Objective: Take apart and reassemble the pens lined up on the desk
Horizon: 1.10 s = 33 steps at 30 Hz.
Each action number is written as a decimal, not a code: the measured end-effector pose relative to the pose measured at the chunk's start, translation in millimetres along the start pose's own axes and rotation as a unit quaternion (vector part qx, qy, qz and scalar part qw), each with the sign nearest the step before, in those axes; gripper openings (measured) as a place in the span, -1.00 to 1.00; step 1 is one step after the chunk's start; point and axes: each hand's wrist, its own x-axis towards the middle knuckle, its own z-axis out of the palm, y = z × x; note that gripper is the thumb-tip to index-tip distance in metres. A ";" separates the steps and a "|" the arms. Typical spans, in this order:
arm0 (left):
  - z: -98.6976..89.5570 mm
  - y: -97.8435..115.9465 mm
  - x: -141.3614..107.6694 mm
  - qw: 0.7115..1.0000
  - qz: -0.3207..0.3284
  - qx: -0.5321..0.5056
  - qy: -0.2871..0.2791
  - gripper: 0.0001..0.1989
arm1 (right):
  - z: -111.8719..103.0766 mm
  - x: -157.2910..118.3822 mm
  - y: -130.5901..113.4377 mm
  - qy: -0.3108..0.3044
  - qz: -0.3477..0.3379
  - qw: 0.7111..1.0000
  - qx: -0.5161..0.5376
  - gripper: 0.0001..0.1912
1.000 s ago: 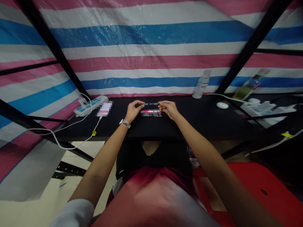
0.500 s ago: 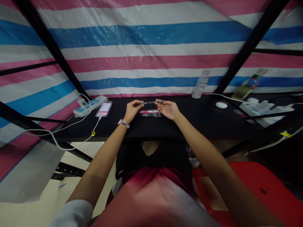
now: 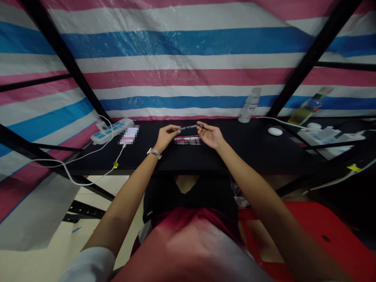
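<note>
My left hand (image 3: pixel 165 136) and my right hand (image 3: pixel 209 135) hold one dark pen (image 3: pixel 188 127) between them, a little above the black table (image 3: pixel 235 152). The left fingertips pinch its left end, the right fingertips its right end, and the right end sits slightly higher. Just beneath the pen, a small row of several pens (image 3: pixel 188 140) with pink and white barrels lies flat on the table. A coloured band circles my left wrist.
A white power strip (image 3: pixel 110 131) with cables lies at the table's left. A white bottle (image 3: pixel 249 105) stands at the back, a white mouse (image 3: pixel 275 131) to the right, a green-yellow bottle (image 3: pixel 308 105) further right. A red stool (image 3: pixel 323 239) is at lower right.
The pen has risen off the row and tilted, its right end now higher. My right hand turned palm-up, then closed back on the pen's end.
</note>
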 end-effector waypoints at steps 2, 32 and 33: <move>-0.5 0.0 0.2 1.000 -0.002 -0.002 0.002 -0.67 | 0.7 0.4 0.8 -0.001 -0.006 1.000 -0.017 -0.73; 0.6 2.6 -2.3 1.000 -0.010 -0.020 -0.015 -0.69 | 11.6 -6.1 -1.5 0.011 -0.047 0.998 -0.043 -0.81; 0.5 2.2 -2.2 1.000 -0.011 -0.019 -0.017 -0.69 | 11.6 -6.3 -1.8 0.006 -0.047 0.998 -0.034 -0.84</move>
